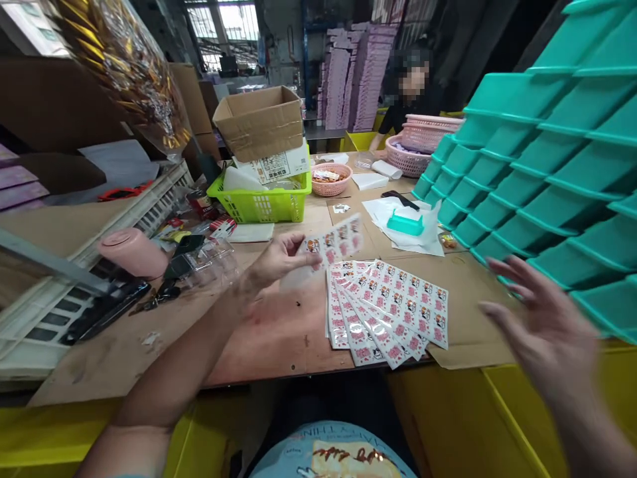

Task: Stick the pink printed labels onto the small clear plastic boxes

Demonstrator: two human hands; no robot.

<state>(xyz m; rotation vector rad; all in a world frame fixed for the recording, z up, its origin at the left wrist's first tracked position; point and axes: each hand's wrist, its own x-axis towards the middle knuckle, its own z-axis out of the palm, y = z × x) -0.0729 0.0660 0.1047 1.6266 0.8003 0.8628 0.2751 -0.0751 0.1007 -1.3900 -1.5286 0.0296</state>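
My left hand pinches a sticker sheet with small printed figures, held up over the table. Just right of it, a fanned pile of sticker sheets in pink and white lies near the table's front edge. Off to the right, my right hand hovers with its fingers apart, slightly blurred and holding nothing. Nearest to that hand is a tall stack of teal plastic trays. A single small teal tray rests on white paper beyond the pile.
A lime green basket with a cardboard box on top stands at the back left. Beside it sits a pink basket. A pink canister and clear plastic packaging lie at left. A person is across the table.
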